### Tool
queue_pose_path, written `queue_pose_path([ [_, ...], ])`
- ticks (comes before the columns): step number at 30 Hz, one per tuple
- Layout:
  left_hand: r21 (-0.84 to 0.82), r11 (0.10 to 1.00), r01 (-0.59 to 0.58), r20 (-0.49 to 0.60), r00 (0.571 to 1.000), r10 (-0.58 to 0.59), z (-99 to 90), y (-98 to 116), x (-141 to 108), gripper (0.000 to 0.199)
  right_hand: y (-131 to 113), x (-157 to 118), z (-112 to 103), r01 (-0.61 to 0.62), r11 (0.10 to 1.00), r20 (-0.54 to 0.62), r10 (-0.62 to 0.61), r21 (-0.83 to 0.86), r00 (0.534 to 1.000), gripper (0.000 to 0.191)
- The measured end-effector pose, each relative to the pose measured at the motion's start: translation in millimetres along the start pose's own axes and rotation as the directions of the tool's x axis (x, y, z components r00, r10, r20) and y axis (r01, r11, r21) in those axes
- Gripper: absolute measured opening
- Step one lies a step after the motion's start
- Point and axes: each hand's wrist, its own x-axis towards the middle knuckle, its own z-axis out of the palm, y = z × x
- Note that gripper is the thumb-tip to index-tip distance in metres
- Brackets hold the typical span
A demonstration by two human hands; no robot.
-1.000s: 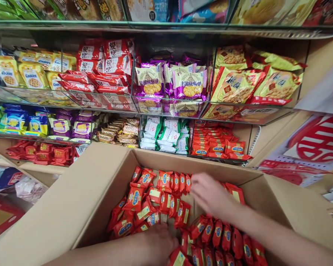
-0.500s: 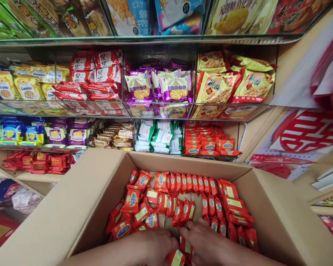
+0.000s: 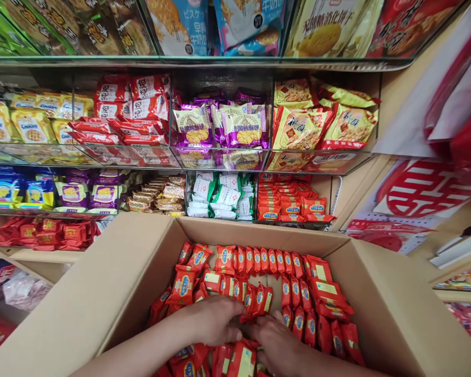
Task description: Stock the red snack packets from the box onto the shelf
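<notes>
Down in an open cardboard box point(image 3: 392, 309) lie many small red snack packets point(image 3: 182, 285) with blue and gold labels. My left hand point(image 3: 216, 320) reaches in over them, thumb and index finger apart, its fingertips by the end of the middle row. Close on its right, my right hand point(image 3: 277, 339) has its fingers bent round a red packet point(image 3: 243, 361) at the near side. The fingertips of that hand are partly hidden among the packets. Packets stand on edge in rows at the back and right; those at the left lie loosely.
Behind the box rise glass-fronted shelves point(image 3: 220, 159) of wrapped snacks. Similar red packets point(image 3: 290, 204) fill a bin on the lower shelf, beside white-and-green packets point(image 3: 223, 193). The box's side flaps point(image 3: 90, 293) spread outward. A red-and-white decoration point(image 3: 432, 188) hangs at the right.
My left hand has moved up and away from the near packets toward the middle row, its thumb now showing. My right hand has shifted slightly. The view has tilted a little.
</notes>
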Motion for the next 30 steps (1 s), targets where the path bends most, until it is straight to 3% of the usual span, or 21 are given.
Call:
queue_pose_path([
  [3,-0.104,0.995,0.007,-0.094,0.995,-0.016,-1.1,-2,3,0.038,0,0,-26,0.001,1.0,-0.013,-0.001,-0.013,1.0,0.014],
  [7,-0.229,0.973,0.038,-0.185,0.979,-0.082,-1.3,-4,11,0.044,3,-1,-51,0.004,1.0,-0.093,-0.004,0.001,0.996,0.018],
  [9,-0.246,0.969,0.035,-0.207,0.974,-0.088,-0.6,-5,14,0.043,5,-2,-46,0.022,1.0,-0.049,-0.021,0.022,0.999,0.018],
  [12,-0.219,0.975,0.038,-0.215,0.973,-0.086,0.6,-5,16,0.04,3,-7,-22,0.05,0.999,0.066,-0.05,0.003,0.997,0.025],
  [16,-0.16,0.985,0.058,-0.205,0.975,-0.091,0.6,-3,15,0.037,0,-10,4,-0.02,0.996,0.041,0.024,-0.091,0.999,0.029],
  [19,-0.166,0.984,0.063,-0.194,0.976,-0.095,-1.1,-2,15,0.036,2,-8,0,-0.034,0.999,0.045,0.035,-0.036,0.998,0.015],
  [22,-0.264,0.964,0.027,-0.186,0.979,-0.078,-2.8,-2,17,0.033,5,-5,-20,-0.003,0.997,0.034,0.0,0.071,0.999,0.005],
  [26,-0.538,0.839,-0.084,-0.164,0.986,-0.007,-3.5,0,21,0.031,10,-3,-51,0.004,0.954,-0.153,0.044,0.3,0.987,0.009],
  [30,-0.796,0.596,-0.105,-0.114,0.993,0.023,-2.6,5,24,0.035,15,-4,-69,0.078,0.706,-0.24,0.134,0.704,0.961,0.022],
])
